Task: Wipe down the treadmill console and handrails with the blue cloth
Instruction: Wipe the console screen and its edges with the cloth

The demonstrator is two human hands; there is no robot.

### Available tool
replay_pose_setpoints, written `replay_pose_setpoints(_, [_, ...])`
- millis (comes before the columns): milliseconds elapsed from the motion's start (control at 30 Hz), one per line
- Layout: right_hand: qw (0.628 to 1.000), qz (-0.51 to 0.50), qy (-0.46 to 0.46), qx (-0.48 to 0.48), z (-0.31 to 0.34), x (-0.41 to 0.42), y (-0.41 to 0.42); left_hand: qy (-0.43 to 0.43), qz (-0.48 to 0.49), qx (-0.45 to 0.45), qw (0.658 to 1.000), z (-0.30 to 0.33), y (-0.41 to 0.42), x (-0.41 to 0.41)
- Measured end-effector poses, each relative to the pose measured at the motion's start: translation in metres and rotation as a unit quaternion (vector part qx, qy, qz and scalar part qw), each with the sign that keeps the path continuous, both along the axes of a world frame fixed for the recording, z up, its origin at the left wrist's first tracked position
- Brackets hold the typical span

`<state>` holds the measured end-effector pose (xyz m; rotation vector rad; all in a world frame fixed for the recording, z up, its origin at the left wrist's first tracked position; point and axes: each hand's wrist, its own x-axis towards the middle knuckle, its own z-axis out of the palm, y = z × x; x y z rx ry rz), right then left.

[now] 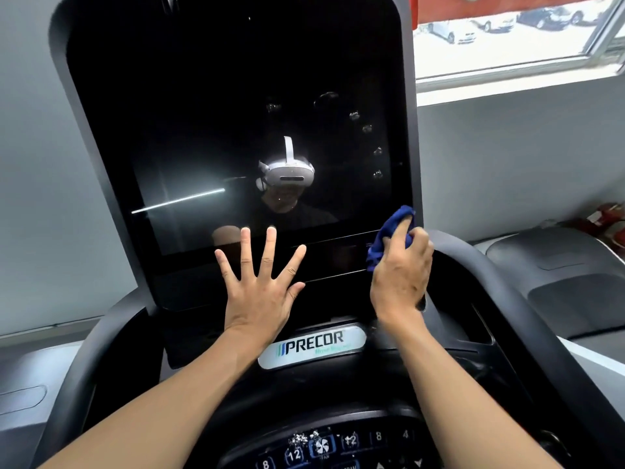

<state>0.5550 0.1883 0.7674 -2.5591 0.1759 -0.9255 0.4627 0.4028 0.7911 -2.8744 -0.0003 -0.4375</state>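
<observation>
The treadmill console (236, 106) is a tall black glossy screen filling the middle of the view, with smudges on its right half. My left hand (260, 282) lies flat against its lower part, fingers spread wide. My right hand (400, 272) grips the bunched blue cloth (389, 231) and holds it against the lower right corner of the screen. Black curved handrails (514, 299) sweep down on both sides of the console. A lit control panel (321, 448) with number buttons sits at the bottom edge.
A silver PRECOR badge (313, 346) sits below the screen. A neighbouring grey treadmill deck (558, 265) stands to the right, with a red object (605, 214) beyond it. A window (514, 32) is at the top right; a grey wall lies left.
</observation>
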Motion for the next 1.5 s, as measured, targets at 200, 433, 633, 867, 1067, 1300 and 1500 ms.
replay_pose_setpoints(200, [0.999, -0.004, -0.014, 0.041, 0.051, 0.037, 0.033, -0.004, -0.001, -0.005, 1.0, -0.001, 0.0, 0.0])
replay_pose_setpoints(433, [0.992, 0.103, -0.066, -0.023, -0.008, -0.015, 0.014, -0.002, 0.0, -0.006, 1.0, 0.001, 0.001, -0.001])
replay_pose_setpoints(633, [0.99, -0.018, -0.087, 0.108, 0.015, 0.006, -0.01, -0.007, -0.003, -0.009, 1.0, 0.0, 0.002, -0.001])
replay_pose_setpoints(867, [0.991, -0.057, -0.07, 0.101, 0.027, 0.039, -0.006, -0.008, -0.004, -0.008, 1.0, 0.001, 0.001, 0.0])
replay_pose_setpoints(1067, [0.997, -0.008, -0.003, 0.07, 0.0, -0.002, -0.012, -0.007, -0.005, -0.007, 1.0, 0.001, 0.0, 0.002])
replay_pose_setpoints(1300, [0.997, -0.023, 0.003, 0.068, 0.007, -0.007, 0.003, -0.009, -0.006, -0.01, 1.0, 0.002, 0.0, -0.002])
replay_pose_setpoints(1500, [1.0, 0.016, -0.008, 0.024, -0.001, -0.008, 0.013, 0.001, -0.005, -0.01, 1.0, 0.004, 0.001, -0.003])
